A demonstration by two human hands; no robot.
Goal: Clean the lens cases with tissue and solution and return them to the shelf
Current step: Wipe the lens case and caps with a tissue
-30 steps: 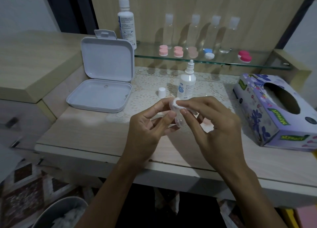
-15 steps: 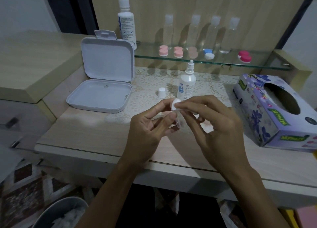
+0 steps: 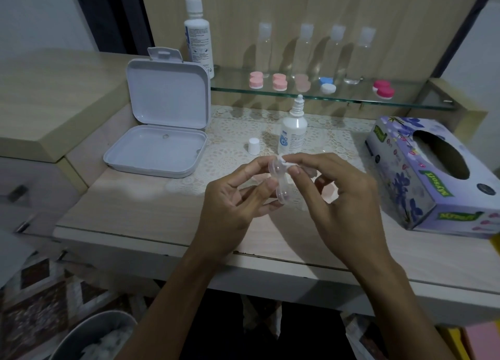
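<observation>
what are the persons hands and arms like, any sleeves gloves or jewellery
Both arms are bare to the frame's lower edge, no sleeves in view. The left hand and right hand wear no gloves, and no rings, watch or bracelet show. The fingernails are short and unpainted.

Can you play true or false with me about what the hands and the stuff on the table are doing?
1. The left hand holds a clear lens case. True.
2. The right hand pinches a bit of tissue at the case. True.
3. The small bottle on the table has its cap on. False: its white cap stands beside it.
4. The white box is closed. False: its lid stands open.
5. The tissue box lies left of the hands. False: it is on the right.
</observation>
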